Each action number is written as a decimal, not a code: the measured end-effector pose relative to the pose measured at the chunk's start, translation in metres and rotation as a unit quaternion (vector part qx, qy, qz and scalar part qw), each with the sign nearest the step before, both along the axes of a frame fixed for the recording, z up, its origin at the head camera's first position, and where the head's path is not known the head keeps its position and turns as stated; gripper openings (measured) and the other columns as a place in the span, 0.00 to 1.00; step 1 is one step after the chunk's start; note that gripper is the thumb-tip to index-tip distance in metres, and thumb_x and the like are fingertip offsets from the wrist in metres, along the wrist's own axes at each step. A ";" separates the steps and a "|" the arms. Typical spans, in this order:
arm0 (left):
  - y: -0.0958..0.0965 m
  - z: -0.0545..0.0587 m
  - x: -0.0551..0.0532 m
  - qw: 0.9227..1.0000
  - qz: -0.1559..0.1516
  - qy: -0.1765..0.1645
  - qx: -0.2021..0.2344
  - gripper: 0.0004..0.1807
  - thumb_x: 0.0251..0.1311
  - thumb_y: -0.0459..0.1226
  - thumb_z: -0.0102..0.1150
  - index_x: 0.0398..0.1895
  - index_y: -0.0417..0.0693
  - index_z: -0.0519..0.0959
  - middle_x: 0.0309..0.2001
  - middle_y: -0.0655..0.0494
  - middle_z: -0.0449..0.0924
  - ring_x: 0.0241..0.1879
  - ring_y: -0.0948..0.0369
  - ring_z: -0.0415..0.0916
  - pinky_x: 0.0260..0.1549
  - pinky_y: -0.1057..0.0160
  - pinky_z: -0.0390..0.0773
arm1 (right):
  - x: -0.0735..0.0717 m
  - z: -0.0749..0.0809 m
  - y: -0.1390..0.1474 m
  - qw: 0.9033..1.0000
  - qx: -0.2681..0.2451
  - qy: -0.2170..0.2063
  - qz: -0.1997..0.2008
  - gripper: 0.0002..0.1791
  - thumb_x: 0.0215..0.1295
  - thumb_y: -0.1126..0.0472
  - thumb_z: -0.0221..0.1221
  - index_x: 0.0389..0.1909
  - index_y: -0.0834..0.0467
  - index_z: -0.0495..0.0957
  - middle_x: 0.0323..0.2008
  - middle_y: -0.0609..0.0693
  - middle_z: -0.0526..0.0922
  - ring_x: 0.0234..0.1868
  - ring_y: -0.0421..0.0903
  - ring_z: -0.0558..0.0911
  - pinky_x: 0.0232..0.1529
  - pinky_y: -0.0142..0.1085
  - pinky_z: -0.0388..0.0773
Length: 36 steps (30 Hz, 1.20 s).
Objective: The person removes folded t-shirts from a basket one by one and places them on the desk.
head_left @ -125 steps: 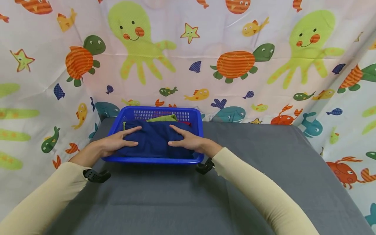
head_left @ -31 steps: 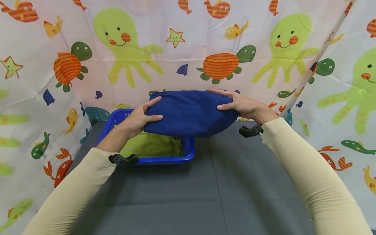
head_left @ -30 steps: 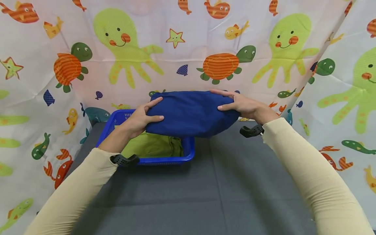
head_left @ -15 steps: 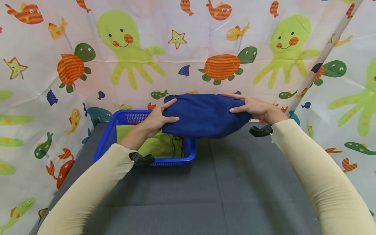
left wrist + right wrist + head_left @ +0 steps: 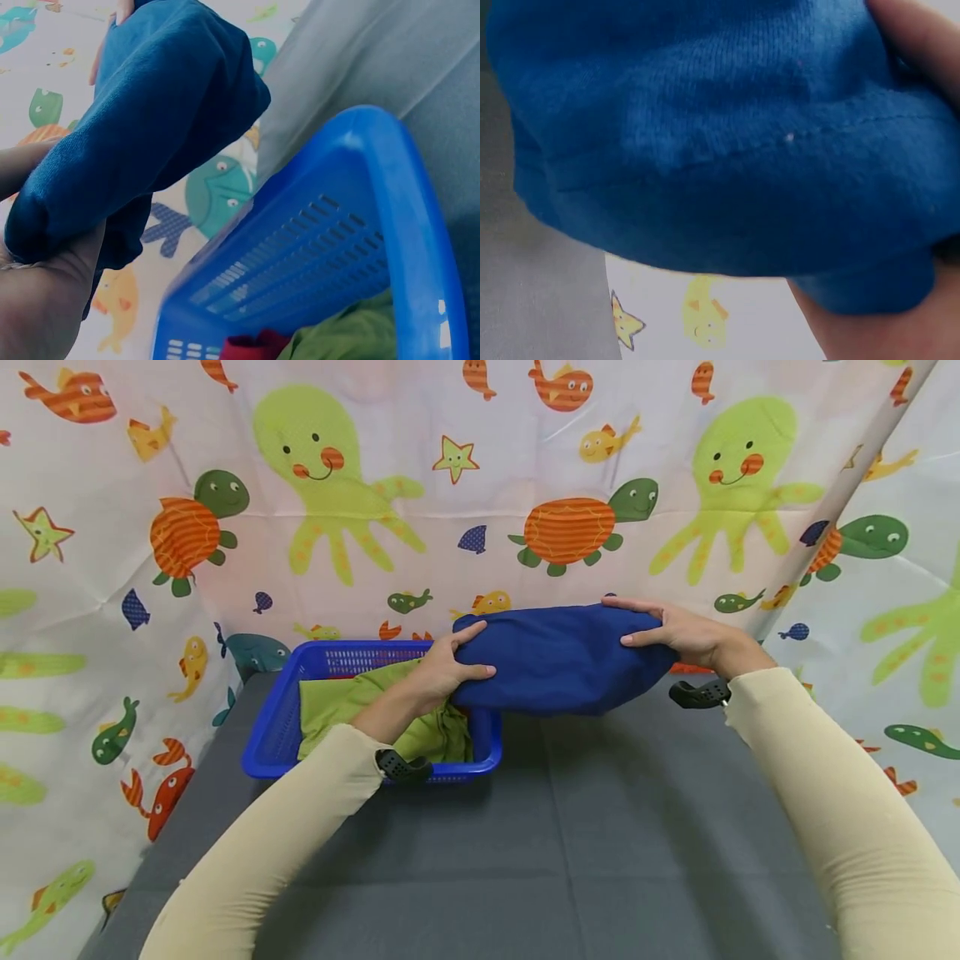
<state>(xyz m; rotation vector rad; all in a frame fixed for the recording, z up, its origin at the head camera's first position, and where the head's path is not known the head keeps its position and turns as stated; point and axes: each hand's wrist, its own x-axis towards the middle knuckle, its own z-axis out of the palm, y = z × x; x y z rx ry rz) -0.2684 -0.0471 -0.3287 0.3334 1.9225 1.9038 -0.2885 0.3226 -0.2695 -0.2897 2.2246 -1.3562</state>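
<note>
While left hand point(image 5: 437, 677) and right hand point(image 5: 684, 633) grip its ends, thumbs and forefingers parted, one folded blue cloth point(image 5: 558, 662) hangs above the grey-covered table point(image 5: 465, 868), mostly right of the basket point(image 5: 264, 739). Table: faintly creased. Backdrop: white sheeting point(image 5: 495, 418), sea-creature print. Cloth: soft knit, stitched seam. Basket: blue plastic, rectangular, slotted; holds rumpled green cloth point(image 5: 321, 706), red cloth point(image 5: 251, 347).

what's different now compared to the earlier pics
The blue cloth lay in the basket with both hands on it; now the left hand and right hand grip its ends, and it has been lifted out and carried right, mostly past the basket's right end. Much more of the green cloth shows. The basket stayed on the grey table.
</note>
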 end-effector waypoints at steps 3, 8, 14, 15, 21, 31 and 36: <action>0.007 -0.003 0.000 1.000 0.008 0.001 -0.016 0.43 0.66 0.29 0.62 0.80 0.67 0.57 0.81 0.49 0.50 0.77 0.47 0.59 0.70 0.47 0.69 | -0.002 -0.003 0.007 1.000 0.012 0.009 0.004 0.38 0.75 0.58 0.57 0.79 0.33 0.52 0.81 0.47 0.49 0.69 0.46 0.67 0.56 0.34 0.80; 0.020 -0.011 -0.003 1.000 0.011 0.009 -0.020 0.43 0.66 0.29 0.63 0.79 0.66 0.58 0.81 0.49 0.50 0.76 0.47 0.61 0.69 0.48 0.71 | -0.005 -0.005 0.017 1.000 0.021 0.011 -0.002 0.39 0.75 0.57 0.56 0.80 0.36 0.51 0.82 0.48 0.48 0.70 0.47 0.65 0.56 0.33 0.80; 0.033 -0.023 -0.009 1.000 0.020 0.000 -0.016 0.44 0.65 0.28 0.63 0.79 0.65 0.58 0.81 0.49 0.50 0.76 0.48 0.60 0.69 0.48 0.71 | -0.011 -0.010 0.025 0.999 0.037 0.016 -0.001 0.41 0.73 0.56 0.59 0.81 0.38 0.50 0.83 0.48 0.43 0.76 0.54 0.56 0.56 0.31 0.77; 0.035 -0.025 -0.009 1.000 0.022 -0.001 -0.018 0.44 0.65 0.28 0.63 0.79 0.65 0.58 0.81 0.49 0.50 0.76 0.47 0.60 0.70 0.48 0.70 | -0.013 -0.011 0.027 0.999 0.046 0.021 -0.002 0.41 0.73 0.55 0.60 0.80 0.38 0.51 0.83 0.48 0.42 0.77 0.54 0.55 0.57 0.32 0.76; 0.051 -0.029 -0.012 0.999 0.021 0.006 -0.035 0.44 0.63 0.30 0.65 0.80 0.63 0.59 0.81 0.49 0.48 0.76 0.46 0.60 0.70 0.47 0.69 | -0.017 -0.015 0.042 0.996 0.076 0.042 -0.006 0.41 0.72 0.55 0.60 0.80 0.39 0.52 0.83 0.51 0.44 0.78 0.56 0.51 0.68 0.48 0.67; 0.074 -0.035 -0.016 0.998 0.018 0.007 -0.059 0.44 0.63 0.35 0.67 0.80 0.60 0.58 0.81 0.48 0.50 0.76 0.47 0.61 0.71 0.47 0.68 | -0.021 -0.025 0.064 0.998 0.056 -0.002 -0.022 0.40 0.73 0.55 0.58 0.80 0.36 0.51 0.82 0.50 0.42 0.75 0.56 0.56 0.55 0.37 0.78; 0.079 -0.035 -0.020 0.997 0.027 0.007 -0.068 0.43 0.63 0.36 0.68 0.80 0.60 0.59 0.81 0.48 0.49 0.76 0.47 0.60 0.72 0.47 0.66 | -0.029 -0.030 0.069 0.998 0.064 0.005 -0.008 0.40 0.73 0.54 0.58 0.80 0.38 0.51 0.82 0.53 0.43 0.77 0.58 0.53 0.57 0.35 0.74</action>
